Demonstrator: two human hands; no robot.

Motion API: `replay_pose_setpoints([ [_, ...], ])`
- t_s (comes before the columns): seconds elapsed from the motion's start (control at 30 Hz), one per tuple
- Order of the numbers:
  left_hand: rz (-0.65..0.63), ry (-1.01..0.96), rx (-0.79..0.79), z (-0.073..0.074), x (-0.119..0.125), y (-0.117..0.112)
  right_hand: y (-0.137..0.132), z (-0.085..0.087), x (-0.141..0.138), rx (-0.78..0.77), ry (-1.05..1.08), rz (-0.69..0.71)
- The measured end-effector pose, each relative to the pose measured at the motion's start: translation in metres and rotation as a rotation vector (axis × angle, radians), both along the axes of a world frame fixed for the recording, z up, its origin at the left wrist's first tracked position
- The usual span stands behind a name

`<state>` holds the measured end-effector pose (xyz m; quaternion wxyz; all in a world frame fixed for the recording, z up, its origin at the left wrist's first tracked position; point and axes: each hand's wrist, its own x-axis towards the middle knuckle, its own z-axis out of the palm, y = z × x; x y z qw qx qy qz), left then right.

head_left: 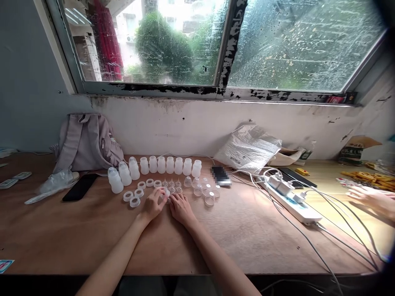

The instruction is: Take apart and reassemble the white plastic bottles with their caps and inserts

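Note:
My left hand (153,205) has its fingers closed around a small whitish translucent ring (166,192). Right beside it, my right hand (181,209) is curled with fingertips down at the small clear bottle nipples (171,184); what those fingers grip, if anything, is hidden. Several loose white collar rings (135,201) lie to the left of my left hand. Clear dome caps (209,200) are grouped to the right of my right hand. Behind all of these, frosted small baby bottles (161,165) stand upright in a curved row.
A black phone (80,188) and a crumpled plastic bag (57,183) lie left, before a grey backpack (84,142). At right are a silver bag (251,148), another phone (221,176) and a power strip (296,205) with trailing cables. Another person's hand (372,199) shows at far right.

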<state>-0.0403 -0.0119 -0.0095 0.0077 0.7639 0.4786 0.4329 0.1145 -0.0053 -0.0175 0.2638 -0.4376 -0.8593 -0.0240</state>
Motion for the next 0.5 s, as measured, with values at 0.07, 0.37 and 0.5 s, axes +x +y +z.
replay_pose_setpoints([
  [0.07, -0.075, -0.001, 0.000, 0.0006, 0.0039, -0.0040, 0.0001, -0.0002, 0.0000, 0.005, 0.004, 0.002],
  [0.37, -0.025, -0.026, -0.061, -0.0031, 0.0022, 0.0019, 0.0023, -0.0047, 0.0004, -0.001, 0.059, -0.065],
  [0.5, -0.040, 0.060, -0.207, -0.0027, 0.0020, 0.0005, 0.0047, -0.0065, 0.0009, -0.028, 0.065, -0.076],
])
